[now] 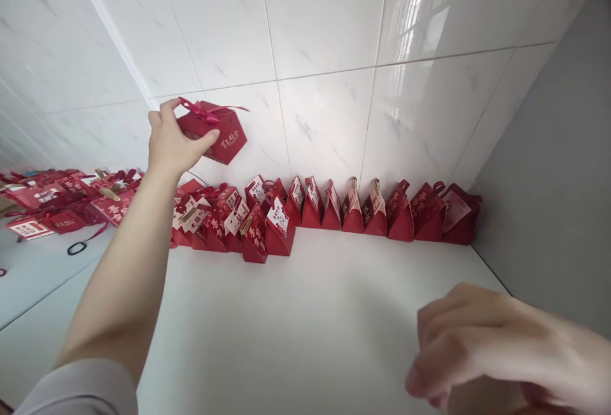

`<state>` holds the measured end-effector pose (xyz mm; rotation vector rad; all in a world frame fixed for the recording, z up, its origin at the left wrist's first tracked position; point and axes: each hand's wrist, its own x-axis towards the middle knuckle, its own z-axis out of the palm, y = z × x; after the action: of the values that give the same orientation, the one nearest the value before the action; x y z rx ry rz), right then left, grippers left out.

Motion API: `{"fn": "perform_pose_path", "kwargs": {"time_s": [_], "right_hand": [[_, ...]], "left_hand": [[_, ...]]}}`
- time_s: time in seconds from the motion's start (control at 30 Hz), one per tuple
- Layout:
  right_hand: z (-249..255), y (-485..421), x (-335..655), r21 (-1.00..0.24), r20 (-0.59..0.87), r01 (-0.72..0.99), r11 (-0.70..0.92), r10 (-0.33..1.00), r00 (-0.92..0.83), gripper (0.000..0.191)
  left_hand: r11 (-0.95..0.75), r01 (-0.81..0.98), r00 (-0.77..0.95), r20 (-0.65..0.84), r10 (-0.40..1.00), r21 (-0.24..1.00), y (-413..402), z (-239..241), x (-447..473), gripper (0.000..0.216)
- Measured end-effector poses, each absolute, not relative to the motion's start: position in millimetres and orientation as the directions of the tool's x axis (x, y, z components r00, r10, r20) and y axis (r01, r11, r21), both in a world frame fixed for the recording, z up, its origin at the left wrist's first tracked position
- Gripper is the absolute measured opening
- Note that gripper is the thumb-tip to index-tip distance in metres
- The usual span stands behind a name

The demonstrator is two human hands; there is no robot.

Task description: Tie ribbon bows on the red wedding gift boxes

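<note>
My left hand (174,141) is raised in front of the tiled wall, closed on a red gift box (232,141) with a pink ribbon bow on top. Its thumb presses the near face, which carries gold lettering. My right hand (477,345) hovers over the white surface at the lower right, slightly blurred. The fingers are curled in, and nothing shows in them. Below the held box, more red gift boxes (279,227) stand in a cluster. A single row of peaked red boxes (401,214) runs along the wall to the right.
A heap of red boxes (71,198) lies at the far left on the white tabletop (286,326). Near it is a black loop (77,248) beside a loose red ribbon (98,233). A grey panel (548,179) bounds the right side.
</note>
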<state>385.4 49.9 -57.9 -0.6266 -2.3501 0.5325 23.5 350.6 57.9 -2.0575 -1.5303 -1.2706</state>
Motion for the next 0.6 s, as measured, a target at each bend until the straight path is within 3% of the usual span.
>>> {"fn": "perform_pose_path", "kwargs": {"time_s": [0.03, 0.13, 0.23, 0.33, 0.43, 0.5, 0.6], "right_hand": [[-54, 50, 383, -0.576, 0.469, 0.249, 0.779, 0.565, -0.679, 0.03], [-49, 51, 377, -0.608, 0.456, 0.25, 0.753, 0.59, -0.666, 0.031], [-51, 62, 369, -0.657, 0.425, 0.288, 0.697, 0.658, -0.621, 0.022], [-66, 98, 358, -0.77, 0.441, 0.23, 0.595, 0.757, -0.482, 0.018], [-104, 150, 345, -0.866, 0.496, 0.002, 0.5, 0.861, -0.112, 0.028], [-141, 178, 337, -0.92, 0.366, -0.076, 0.384, 0.913, 0.181, 0.034], [-202, 193, 325, -0.95, 0.27, -0.081, 0.303, 0.921, 0.279, 0.039]], "left_hand": [[-0.457, 0.852, 0.1, 0.776, 0.622, 0.256, 327, 56, 27, 0.093], [-0.612, 0.706, 0.28, 0.653, 0.703, 0.356, 263, 25, 42, 0.083], [-0.666, 0.591, 0.461, 0.487, 0.742, 0.456, 224, -33, 62, 0.076], [-0.674, 0.454, 0.678, 0.264, 0.686, 0.583, 211, -96, 79, 0.08], [-0.493, 0.336, 0.794, 0.04, 0.606, 0.802, 216, -144, 82, 0.087], [-0.347, 0.287, 0.824, -0.046, 0.564, 0.893, 222, -165, 77, 0.092], [-0.234, 0.229, 0.821, -0.058, 0.568, 0.945, 226, -189, 66, 0.089]]}}
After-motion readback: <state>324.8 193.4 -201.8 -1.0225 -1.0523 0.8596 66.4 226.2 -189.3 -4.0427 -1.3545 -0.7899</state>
